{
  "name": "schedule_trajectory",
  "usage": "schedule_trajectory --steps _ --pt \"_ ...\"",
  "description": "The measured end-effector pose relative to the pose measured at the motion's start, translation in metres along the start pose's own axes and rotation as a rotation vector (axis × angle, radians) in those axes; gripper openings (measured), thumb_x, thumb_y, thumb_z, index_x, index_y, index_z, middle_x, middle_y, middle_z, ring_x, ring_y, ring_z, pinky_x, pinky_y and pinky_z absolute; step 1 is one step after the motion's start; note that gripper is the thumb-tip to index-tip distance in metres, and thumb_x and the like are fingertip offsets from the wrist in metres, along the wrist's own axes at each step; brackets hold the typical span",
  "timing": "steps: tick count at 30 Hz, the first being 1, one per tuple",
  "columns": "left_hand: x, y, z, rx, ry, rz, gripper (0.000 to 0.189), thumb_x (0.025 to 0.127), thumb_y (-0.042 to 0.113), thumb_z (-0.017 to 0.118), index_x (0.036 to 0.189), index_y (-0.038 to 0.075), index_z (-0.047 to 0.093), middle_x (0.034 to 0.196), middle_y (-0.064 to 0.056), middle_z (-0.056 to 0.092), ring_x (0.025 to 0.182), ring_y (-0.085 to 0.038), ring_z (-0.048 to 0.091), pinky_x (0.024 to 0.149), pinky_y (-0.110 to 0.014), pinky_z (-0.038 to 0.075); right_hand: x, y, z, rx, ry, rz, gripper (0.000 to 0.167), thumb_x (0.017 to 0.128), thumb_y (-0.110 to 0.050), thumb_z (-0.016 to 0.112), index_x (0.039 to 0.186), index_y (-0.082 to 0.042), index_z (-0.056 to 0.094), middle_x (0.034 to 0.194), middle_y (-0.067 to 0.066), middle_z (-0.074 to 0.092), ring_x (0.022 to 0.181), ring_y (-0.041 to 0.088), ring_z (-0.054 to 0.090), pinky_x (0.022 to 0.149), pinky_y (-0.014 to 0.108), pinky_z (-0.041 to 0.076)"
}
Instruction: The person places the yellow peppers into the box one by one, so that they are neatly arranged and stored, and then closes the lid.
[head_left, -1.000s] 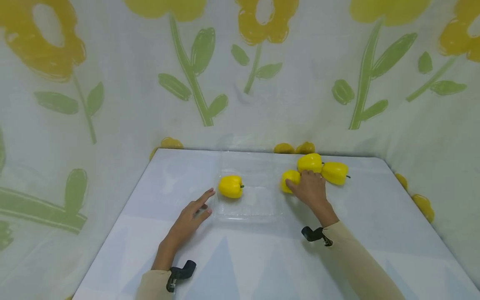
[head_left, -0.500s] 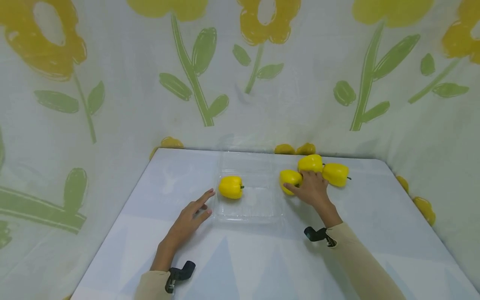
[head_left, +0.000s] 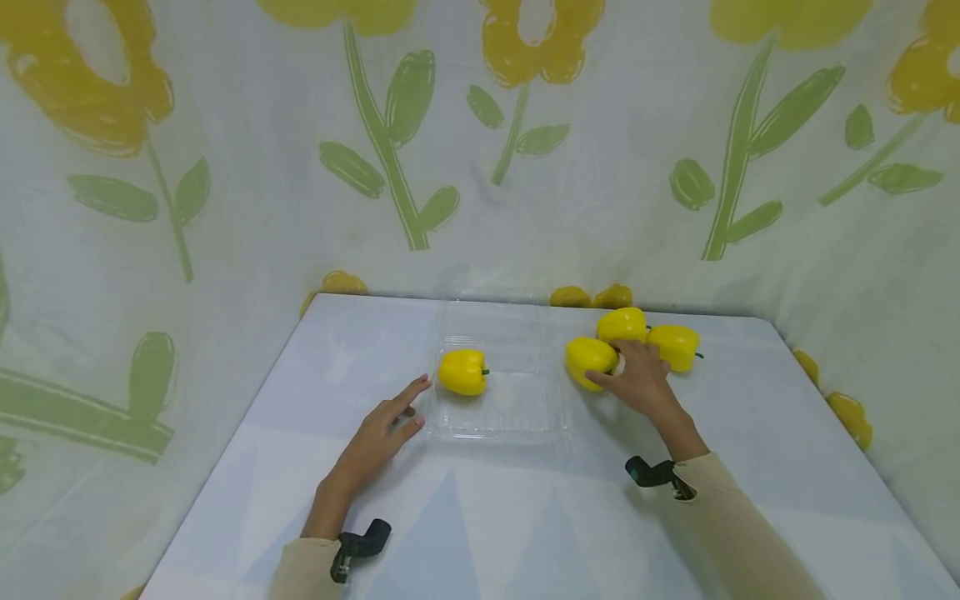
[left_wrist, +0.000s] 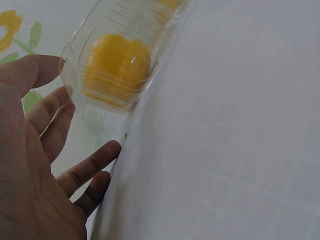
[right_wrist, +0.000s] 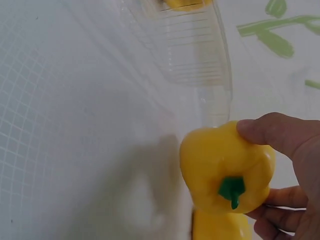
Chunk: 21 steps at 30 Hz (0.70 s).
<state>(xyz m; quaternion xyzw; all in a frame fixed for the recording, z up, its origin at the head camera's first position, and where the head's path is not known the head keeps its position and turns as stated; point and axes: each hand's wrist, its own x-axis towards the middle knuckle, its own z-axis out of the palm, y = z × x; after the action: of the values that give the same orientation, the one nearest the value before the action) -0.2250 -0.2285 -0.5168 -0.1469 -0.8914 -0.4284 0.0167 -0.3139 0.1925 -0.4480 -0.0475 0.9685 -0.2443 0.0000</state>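
A clear plastic clamshell box (head_left: 517, 408) stands open on the table with a yellow bell pepper (head_left: 462, 372) in its left part. My left hand (head_left: 375, 442) lies along the box's left side, fingers spread and fairly straight, thumb and fingertips at the rim (left_wrist: 70, 55). My right hand (head_left: 645, 375) holds a second yellow bell pepper (head_left: 588, 362) just right of the box. In the right wrist view the thumb lies on this pepper's side (right_wrist: 225, 165), green stem toward the camera, with fingers on the other side.
Two more yellow bell peppers, one farther back (head_left: 622, 323) and one to the right (head_left: 675, 346), lie behind my right hand. The white table (head_left: 337, 333) ends at a flower-printed cloth backdrop (head_left: 570, 208).
My right hand has shifted a little right and nearer, the held pepper turning to show more of itself beside the box. The left hand has stayed in place.
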Motion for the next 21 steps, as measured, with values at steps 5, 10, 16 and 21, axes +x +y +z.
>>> schedule_trajectory --steps 5,10,16,21 --pt "0.0 0.0 0.001 0.0 0.006 -0.004 0.058 0.103 0.035 0.057 0.157 0.034 0.035 0.158 0.015 0.035 0.116 -0.02 0.053 0.1 -0.056 0.039 -0.004 0.003 -0.006 0.01 0.014 -0.025 0.083 0.086 -0.044 0.077 0.145 0.004 0.044 0.145 0.027 0.043 0.127 0.047 0.03 0.098 0.069 0.02" --pt "0.0 0.001 0.0 0.004 0.0 0.001 0.059 0.103 0.035 0.056 0.157 0.032 0.034 0.159 0.013 0.035 0.117 -0.022 0.053 0.1 -0.057 0.039 -0.007 0.005 -0.011 0.021 0.036 -0.049 0.083 0.085 -0.043 0.079 0.145 0.003 0.046 0.146 0.027 0.044 0.126 0.046 0.032 0.098 0.069 0.022" --pt "0.001 -0.001 0.001 0.001 0.007 0.0 0.059 0.103 0.033 0.057 0.157 0.03 0.035 0.158 0.012 0.036 0.116 -0.022 0.054 0.099 -0.057 0.039 -0.01 0.004 -0.015 0.044 0.053 -0.091 0.08 0.084 -0.042 0.08 0.144 0.0 0.048 0.145 0.025 0.046 0.125 0.045 0.033 0.095 0.067 0.024" --pt "0.001 -0.001 0.002 -0.01 0.002 -0.011 0.058 0.103 0.034 0.057 0.157 0.031 0.035 0.157 0.013 0.037 0.116 -0.02 0.053 0.1 -0.055 0.039 -0.013 0.0 -0.02 0.058 0.05 -0.105 0.081 0.083 -0.041 0.081 0.145 -0.002 0.047 0.145 0.023 0.047 0.125 0.043 0.033 0.098 0.067 0.022"
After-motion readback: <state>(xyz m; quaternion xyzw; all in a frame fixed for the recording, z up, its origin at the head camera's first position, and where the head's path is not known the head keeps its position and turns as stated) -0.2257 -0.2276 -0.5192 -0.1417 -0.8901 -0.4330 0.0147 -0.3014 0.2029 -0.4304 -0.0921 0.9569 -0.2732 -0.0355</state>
